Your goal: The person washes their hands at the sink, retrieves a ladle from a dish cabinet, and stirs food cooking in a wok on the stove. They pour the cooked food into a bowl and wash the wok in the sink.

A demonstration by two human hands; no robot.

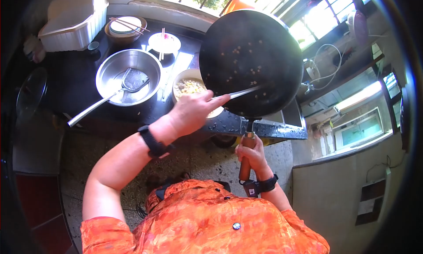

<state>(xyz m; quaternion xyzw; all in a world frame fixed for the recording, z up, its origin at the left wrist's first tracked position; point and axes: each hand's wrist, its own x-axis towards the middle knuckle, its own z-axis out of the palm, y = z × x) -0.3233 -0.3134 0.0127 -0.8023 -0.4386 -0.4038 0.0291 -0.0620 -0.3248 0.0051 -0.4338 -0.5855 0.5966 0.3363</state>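
My right hand [252, 153] is closed around the wooden handle [246, 168] of a large black wok [246, 42]. The wok is tilted up over the counter's edge, with small pale bits stuck inside. My left hand [194, 111] grips a metal utensil [242, 93] whose far end reaches into the wok. Under the wok's left rim stands a bowl [176, 80] of pale and yellow food [188, 87], partly hidden by my left hand and the wok.
On the black counter [66, 84] are a steel basin [103, 73] with a ladle [92, 111], a white plate [165, 44] with chopsticks, stacked bowls [124, 26], a white plastic basket [72, 36] and a glass lid [31, 92]. Cables and a window are behind the wok.
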